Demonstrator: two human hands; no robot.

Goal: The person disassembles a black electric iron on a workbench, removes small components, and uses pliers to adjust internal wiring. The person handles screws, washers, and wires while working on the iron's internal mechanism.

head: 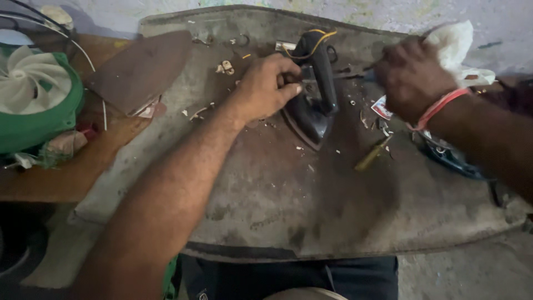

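Black iron: it sits on the grey mat, nose pointing toward the person, handle on top.
Left hand: fingers curled onto the iron's left side by the handle, pressing and steadying it.
Right hand: clenched, just right of the iron; a thin tool seems to run from the fist toward the iron's back, though it is blurred.
White cloth: bunched behind the right hand, right of the iron.
Yellow wire: looped over the iron's rear end.
Screwdriver: yellow-handled, lying loose on the mat just right of the iron's nose.
Brown plate: iron-shaped, flat, well left of the iron.
Green fan: white blades, far left of the iron on the wooden bench.
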